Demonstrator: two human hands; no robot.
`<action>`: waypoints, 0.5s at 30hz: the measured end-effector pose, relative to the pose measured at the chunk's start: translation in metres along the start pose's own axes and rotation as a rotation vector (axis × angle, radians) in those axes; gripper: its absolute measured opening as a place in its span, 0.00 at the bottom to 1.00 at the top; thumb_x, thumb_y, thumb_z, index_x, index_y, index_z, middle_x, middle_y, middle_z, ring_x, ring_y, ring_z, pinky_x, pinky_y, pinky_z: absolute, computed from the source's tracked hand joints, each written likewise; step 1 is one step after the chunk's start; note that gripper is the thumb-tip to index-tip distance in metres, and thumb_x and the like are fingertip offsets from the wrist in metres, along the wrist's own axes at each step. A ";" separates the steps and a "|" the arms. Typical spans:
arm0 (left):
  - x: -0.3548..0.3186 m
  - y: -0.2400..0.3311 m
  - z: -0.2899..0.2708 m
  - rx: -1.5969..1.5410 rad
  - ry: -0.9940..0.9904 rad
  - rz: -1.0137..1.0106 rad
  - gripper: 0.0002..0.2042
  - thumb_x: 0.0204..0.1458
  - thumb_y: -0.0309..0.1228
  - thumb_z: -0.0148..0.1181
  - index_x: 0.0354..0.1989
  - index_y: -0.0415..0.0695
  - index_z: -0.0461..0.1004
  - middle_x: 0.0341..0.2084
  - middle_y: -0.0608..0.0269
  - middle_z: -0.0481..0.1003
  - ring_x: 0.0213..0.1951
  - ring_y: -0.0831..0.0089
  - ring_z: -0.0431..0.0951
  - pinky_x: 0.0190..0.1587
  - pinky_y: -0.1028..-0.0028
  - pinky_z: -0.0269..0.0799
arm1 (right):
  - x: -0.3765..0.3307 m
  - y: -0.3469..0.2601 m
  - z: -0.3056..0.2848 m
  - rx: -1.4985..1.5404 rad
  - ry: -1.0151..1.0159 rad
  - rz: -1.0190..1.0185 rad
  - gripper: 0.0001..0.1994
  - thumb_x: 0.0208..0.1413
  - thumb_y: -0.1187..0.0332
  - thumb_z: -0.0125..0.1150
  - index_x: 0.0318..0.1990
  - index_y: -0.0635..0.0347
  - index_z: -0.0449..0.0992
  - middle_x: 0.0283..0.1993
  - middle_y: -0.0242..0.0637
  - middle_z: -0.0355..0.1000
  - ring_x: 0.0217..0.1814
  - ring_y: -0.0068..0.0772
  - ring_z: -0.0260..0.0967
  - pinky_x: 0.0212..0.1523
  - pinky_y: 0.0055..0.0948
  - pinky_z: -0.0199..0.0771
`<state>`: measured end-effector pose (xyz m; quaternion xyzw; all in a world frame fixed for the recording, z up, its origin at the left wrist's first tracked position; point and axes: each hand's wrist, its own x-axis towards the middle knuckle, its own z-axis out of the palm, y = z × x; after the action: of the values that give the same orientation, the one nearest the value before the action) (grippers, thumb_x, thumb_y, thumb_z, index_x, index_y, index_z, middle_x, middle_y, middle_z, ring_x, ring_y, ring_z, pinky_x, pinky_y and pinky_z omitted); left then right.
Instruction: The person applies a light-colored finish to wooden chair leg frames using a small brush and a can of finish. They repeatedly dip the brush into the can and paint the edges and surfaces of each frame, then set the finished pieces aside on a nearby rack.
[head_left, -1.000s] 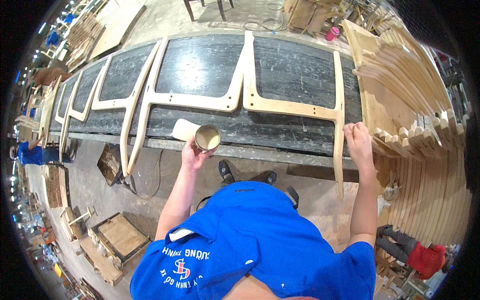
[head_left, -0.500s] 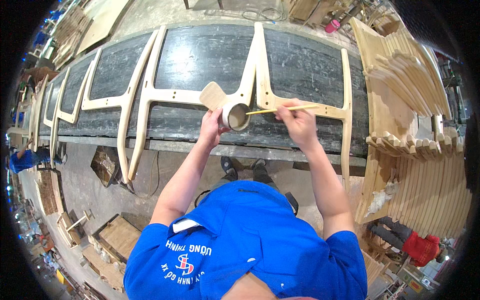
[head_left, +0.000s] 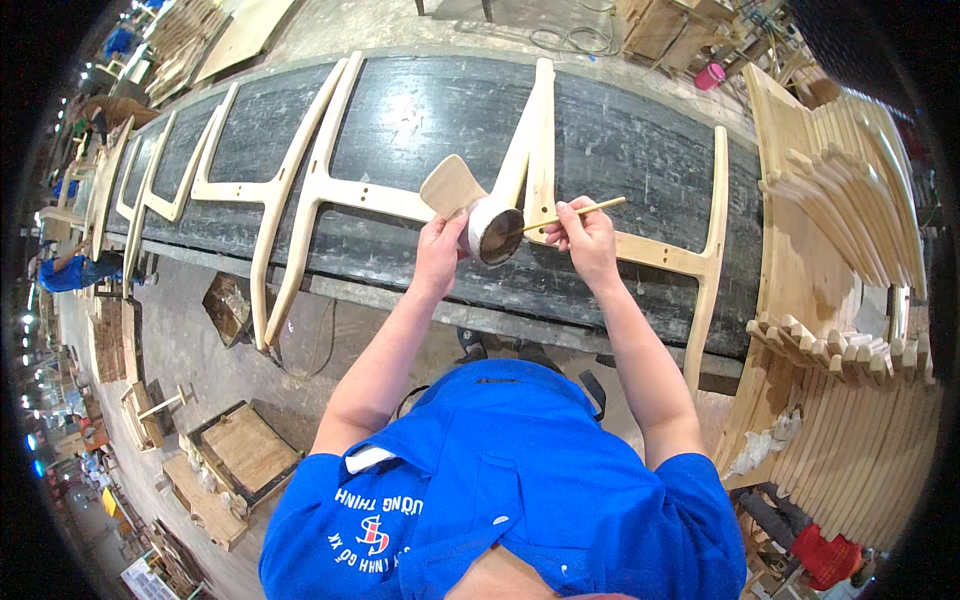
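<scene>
My left hand (head_left: 437,252) grips a whitish round cup (head_left: 480,215) with a brownish inside, tilted so its mouth faces right. A flat, rounded wooden piece (head_left: 452,184) rises beside the cup from the same hand; whether it is fixed to the cup I cannot tell. Between the closed fingers of my right hand (head_left: 586,243) is a thin wooden stick (head_left: 603,205). Its lower end reaches into the cup's mouth. Just beneath both hands lies a pale wooden chair-like frame (head_left: 658,253) with dark holes, and another similar frame (head_left: 380,197) to the left.
A long dark worktop (head_left: 430,120) carries more pale frames (head_left: 235,190) to the left. At the right, curved wooden parts (head_left: 850,200) are stacked on a wooden board (head_left: 785,200). A person in blue (head_left: 70,273) stands far left, one in red (head_left: 825,555) lower right.
The cup has tilted further, its mouth turning toward my right hand. The stick has become steeper, its tip still at the cup. The whole view has shifted slightly.
</scene>
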<state>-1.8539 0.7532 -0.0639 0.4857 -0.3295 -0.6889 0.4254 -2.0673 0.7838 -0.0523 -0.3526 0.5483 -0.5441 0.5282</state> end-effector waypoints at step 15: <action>0.026 -0.041 0.024 -0.314 0.022 -0.124 0.14 0.57 0.38 0.43 0.49 0.47 0.65 0.38 0.64 0.73 0.37 0.71 0.75 0.32 0.67 0.74 | 0.011 0.017 -0.059 0.436 -0.018 0.086 0.03 0.54 0.73 0.55 0.32 0.60 0.69 0.30 0.39 0.72 0.29 0.25 0.70 0.28 0.24 0.71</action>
<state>-1.8921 0.7477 -0.1023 0.4403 -0.1824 -0.7514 0.4563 -2.1232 0.7889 -0.0796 -0.2114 0.4274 -0.6236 0.6195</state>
